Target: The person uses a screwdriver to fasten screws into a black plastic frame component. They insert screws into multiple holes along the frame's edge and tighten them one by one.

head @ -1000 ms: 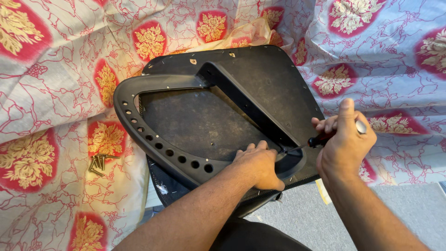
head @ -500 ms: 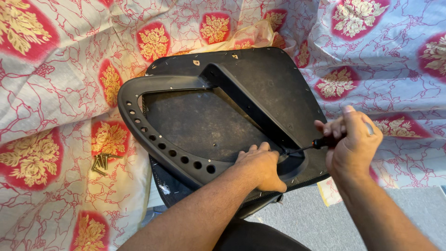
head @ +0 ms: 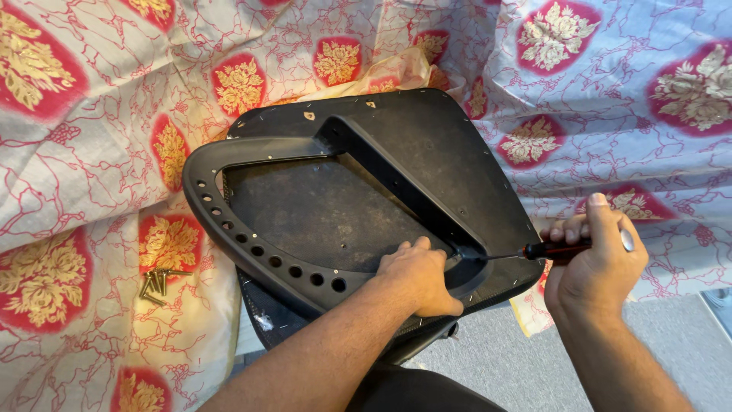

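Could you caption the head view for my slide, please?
Left hand steadies a black chair part; right hand holds a screwdriver.

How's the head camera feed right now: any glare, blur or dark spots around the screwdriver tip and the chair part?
Head view: even, soft light with no harsh glare; the black chair part reads dark, so its recesses lose detail. The screwdriver in the right hand is sharp, but its tip sits in shadow beside the left hand. The screws on the floral sheet are small but clear. The edges bow slightly.

A bed sheet (head: 633,99), pale blue and white with red-and-gold floral medallions and thin red veining, fills most of the frame. Grey carpet (head: 518,366) shows at the lower right. Soft, even light.
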